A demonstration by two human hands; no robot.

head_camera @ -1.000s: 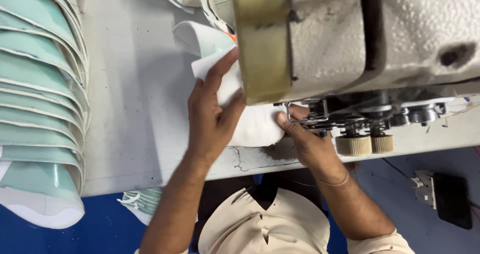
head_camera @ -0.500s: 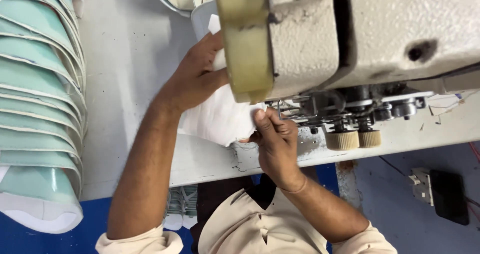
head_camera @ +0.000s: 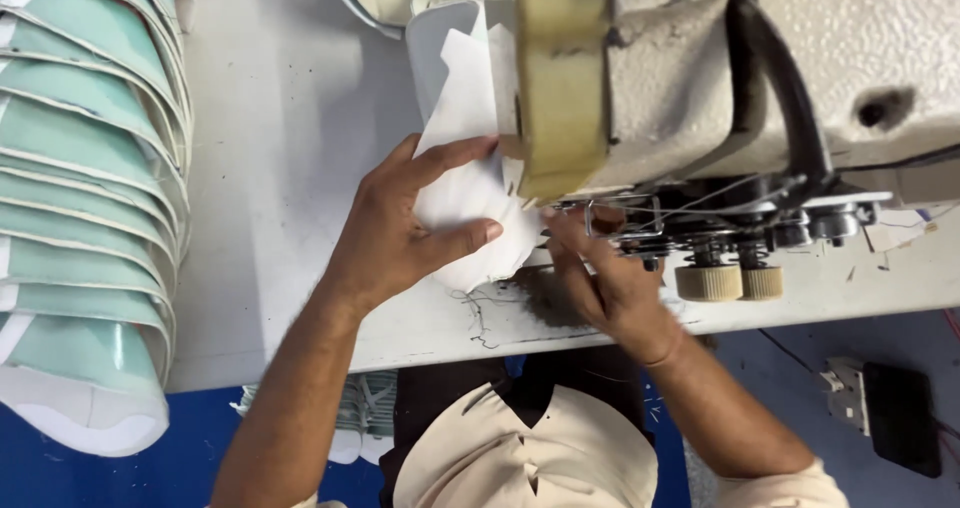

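One white fabric piece (head_camera: pixel 470 198) on the bench (head_camera: pixel 290 148), its far end hidden under the sewing machine (head_camera: pixel 700 78). Left hand (head_camera: pixel 395 233) pinches it, thumb against fingers. Right hand (head_camera: pixel 605 278) blurred at the needle area, fingertips probably on the fabric edge; grip unclear. One stack of green-and-white pieces (head_camera: pixel 80 188) left, cut off.

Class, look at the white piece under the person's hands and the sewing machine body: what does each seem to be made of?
White piece: probably thin fabric or synthetic sheet, matte; it bends under the left hand.
Sewing machine body: likely cast metal with cream paint, speckled and chipped.
The right hand is blurred.
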